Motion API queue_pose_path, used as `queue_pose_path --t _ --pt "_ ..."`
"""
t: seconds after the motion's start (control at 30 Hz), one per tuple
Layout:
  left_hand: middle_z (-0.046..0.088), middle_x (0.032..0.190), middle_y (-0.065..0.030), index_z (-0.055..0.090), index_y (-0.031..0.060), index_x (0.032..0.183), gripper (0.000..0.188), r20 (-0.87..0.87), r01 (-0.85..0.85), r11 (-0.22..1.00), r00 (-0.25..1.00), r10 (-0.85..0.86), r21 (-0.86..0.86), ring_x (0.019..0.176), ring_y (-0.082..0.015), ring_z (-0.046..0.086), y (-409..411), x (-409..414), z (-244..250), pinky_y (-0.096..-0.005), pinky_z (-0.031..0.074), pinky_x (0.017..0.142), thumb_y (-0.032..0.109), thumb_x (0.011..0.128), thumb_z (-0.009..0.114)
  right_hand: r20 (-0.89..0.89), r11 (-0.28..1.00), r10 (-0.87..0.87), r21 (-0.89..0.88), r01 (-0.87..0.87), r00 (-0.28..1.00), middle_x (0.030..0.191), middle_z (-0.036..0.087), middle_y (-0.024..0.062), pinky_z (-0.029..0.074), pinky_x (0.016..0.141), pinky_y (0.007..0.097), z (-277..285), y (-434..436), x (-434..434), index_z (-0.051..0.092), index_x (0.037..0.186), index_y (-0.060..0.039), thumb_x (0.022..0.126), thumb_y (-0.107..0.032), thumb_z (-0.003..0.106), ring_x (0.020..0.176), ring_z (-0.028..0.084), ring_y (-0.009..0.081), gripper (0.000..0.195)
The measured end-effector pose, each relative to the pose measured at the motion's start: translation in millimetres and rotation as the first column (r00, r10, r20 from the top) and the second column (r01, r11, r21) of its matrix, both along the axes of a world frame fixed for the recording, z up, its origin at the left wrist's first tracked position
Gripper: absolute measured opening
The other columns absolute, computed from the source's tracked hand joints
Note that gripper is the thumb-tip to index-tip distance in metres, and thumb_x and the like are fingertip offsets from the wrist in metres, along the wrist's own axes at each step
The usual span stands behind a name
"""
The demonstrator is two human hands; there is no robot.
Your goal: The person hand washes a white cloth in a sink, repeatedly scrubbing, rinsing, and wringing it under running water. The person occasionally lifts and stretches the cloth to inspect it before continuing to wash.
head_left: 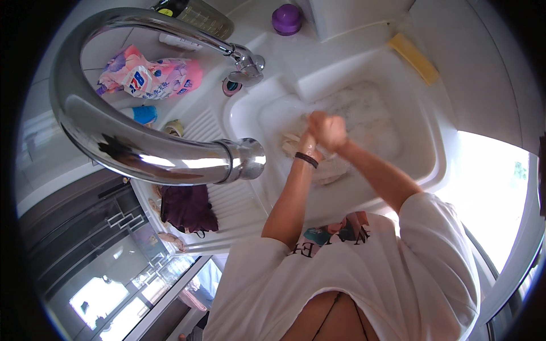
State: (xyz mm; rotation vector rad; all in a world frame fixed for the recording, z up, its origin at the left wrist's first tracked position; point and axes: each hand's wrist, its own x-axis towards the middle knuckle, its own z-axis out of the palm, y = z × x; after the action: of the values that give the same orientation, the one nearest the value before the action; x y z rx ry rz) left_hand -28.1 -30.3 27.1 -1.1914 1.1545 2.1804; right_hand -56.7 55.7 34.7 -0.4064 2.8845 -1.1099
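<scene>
My left hand (310, 138), with a dark band at the wrist, and my right hand (330, 130) are pressed together over a white wash basin (435, 145). Both are motion-blurred and closed on a wet cream cloth (290, 145). Part of the cloth shows left of my left hand, and more pale fabric (330, 172) lies below the hands. Cloudy, sudsy water (362, 102) surrounds them, with pale fabric partly under its surface. My fingers hide the gripped part of the cloth.
A large chrome faucet (149, 162) arches at the left. Beyond it lie a pink detergent pouch (170, 79) and a blue-capped item (145, 114). Dark purple cloth (187, 209) rests on the ribbed drainboard (234, 209). A purple container (286, 20) and a yellow bar (413, 59) stand by the basin's far edge.
</scene>
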Motion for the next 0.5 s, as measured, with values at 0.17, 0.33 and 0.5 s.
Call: queue_pose_path --t 0.17,0.33,0.5 --pt "0.051 0.120 -0.0082 0.048 0.0069 0.117 0.033 -0.075 -0.051 0.975 0.995 0.069 0.217 0.112 -0.0221 0.047 8.3 -6.7 -22.7 -0.0407 0.040 0.094 0.029 0.092 0.047 0.242 0.752 -0.632 -0.037 0.658 0.736 0.093 0.062 0.0158 0.047 0.074 0.0428 -67.2 66.7 -56.0 0.061 0.091 -0.0061 0.085 -0.031 0.051 0.086 0.059 0.0337 0.028" --pt "0.054 0.110 -0.0061 0.049 0.0088 0.112 0.023 -0.088 -0.158 0.929 0.976 0.198 0.335 0.103 -0.0217 0.052 -6.0 -7.2 -28.2 -0.0388 0.042 0.090 0.021 0.093 0.045 0.281 0.998 0.039 0.043 -0.053 0.959 0.102 0.058 0.0186 0.044 0.082 0.0403 -66.8 60.1 -24.8 0.057 0.102 -0.0029 0.084 -0.023 0.053 0.095 0.055 0.0339 0.027" --pt "0.051 0.116 -0.0071 0.047 0.0074 0.116 0.032 -0.063 -0.128 0.969 0.988 0.144 0.210 0.108 -0.0251 0.047 1.7 -8.2 -29.4 -0.0404 0.036 0.097 0.026 0.091 0.049 0.390 0.934 -0.354 0.115 0.337 0.850 0.096 0.059 0.0194 0.044 0.080 0.0415 -108.0 73.5 -37.5 0.058 0.100 -0.0078 0.084 -0.018 0.048 0.092 0.056 0.0357 0.021"
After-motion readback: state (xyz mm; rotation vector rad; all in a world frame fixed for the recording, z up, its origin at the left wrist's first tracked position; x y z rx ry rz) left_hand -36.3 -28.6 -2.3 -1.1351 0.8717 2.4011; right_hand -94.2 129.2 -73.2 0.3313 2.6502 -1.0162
